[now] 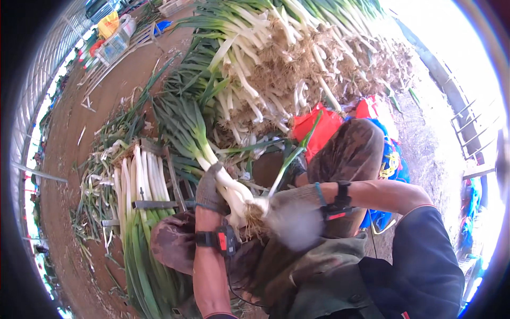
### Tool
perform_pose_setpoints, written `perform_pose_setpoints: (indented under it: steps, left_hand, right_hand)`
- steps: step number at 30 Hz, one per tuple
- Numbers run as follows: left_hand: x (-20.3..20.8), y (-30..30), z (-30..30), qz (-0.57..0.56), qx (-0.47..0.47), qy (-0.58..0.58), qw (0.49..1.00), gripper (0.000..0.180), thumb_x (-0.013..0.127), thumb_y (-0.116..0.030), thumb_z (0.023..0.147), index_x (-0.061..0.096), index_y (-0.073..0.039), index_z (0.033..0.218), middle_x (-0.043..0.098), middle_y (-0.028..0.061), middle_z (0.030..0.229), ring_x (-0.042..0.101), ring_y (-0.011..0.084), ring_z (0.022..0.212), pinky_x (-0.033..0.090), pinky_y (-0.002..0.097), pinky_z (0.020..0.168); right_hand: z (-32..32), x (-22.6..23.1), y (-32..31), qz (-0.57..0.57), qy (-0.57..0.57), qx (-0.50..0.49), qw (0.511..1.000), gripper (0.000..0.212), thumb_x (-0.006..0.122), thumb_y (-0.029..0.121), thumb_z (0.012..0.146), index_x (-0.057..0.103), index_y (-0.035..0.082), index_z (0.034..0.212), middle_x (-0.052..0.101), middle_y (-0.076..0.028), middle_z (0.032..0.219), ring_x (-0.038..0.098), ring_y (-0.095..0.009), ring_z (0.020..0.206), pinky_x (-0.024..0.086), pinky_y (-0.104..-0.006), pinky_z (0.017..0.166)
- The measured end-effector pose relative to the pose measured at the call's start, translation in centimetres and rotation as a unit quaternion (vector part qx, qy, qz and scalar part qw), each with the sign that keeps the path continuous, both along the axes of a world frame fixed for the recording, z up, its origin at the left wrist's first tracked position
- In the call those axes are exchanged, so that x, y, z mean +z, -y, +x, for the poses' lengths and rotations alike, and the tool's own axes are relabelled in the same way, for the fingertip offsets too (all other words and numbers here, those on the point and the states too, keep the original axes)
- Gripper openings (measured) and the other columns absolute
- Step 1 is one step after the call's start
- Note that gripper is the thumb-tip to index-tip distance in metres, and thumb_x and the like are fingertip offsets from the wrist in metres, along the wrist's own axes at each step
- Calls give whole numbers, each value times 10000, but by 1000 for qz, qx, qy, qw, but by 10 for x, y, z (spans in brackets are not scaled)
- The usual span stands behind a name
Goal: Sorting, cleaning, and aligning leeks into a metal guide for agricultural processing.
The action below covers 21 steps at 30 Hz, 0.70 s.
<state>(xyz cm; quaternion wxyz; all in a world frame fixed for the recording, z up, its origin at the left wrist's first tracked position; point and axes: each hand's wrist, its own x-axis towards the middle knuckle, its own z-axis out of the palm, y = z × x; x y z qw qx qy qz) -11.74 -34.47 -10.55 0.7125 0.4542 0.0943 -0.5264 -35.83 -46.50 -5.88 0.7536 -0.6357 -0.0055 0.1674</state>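
My left hand (211, 192), in a grey knit glove, is closed around the white stalks of a few leeks (229, 186) above my lap. Their green leaves point up and away, and their brown roots hang toward me. At the root end is my gloved right hand (291, 204), its lower part smeared by motion. From its fingers a long leek leaf (291, 159) with a pale base slants up to the right. The blur hides exactly how those fingers close on it.
A big heap of leeks (249, 58) with dirty roots lies ahead. To my left, trimmed leeks (146, 181) rest in a metal rack (154, 204) amid scraps. Red bags (319, 127) lie beyond my right knee, with blue material beside it. Far left stands a crate (112, 45).
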Motion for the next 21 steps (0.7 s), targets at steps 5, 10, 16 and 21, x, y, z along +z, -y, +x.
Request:
perform_pose_setpoints:
  steps: [5,10,16,21]
  left_hand:
    - [32,-16,46,-30,-99,39,994,219,705,-179,910,611,-19,1025,670,142,818,675,280,710,601,416,686]
    - [44,-18,83,36,-24,122,992,278,711,-208,914,613,1,1069,698,147,845,688,277,728,603,416,699]
    - [58,-41,115,-35,-64,113,991,358,649,-311,953,582,10,1096,672,125,892,673,269,760,577,355,691]
    - [97,-77,64,61,-135,181,972,259,665,-272,958,665,-15,989,711,126,825,683,237,688,576,354,639]
  right_hand:
    - [-11,39,-16,-12,-52,68,996,289,620,295,1033,634,20,946,587,29,767,567,-76,740,496,-281,646]
    - [-22,65,11,-115,-8,97,989,225,610,263,1020,652,49,967,631,-4,801,632,-134,743,524,-308,649]
    - [-50,76,44,-504,277,178,798,278,696,198,878,623,116,1133,655,-92,1044,703,-298,869,571,-402,678]
    - [56,136,56,-684,153,-142,699,635,740,199,804,526,111,1395,577,-128,1369,658,-311,1107,586,-406,784]
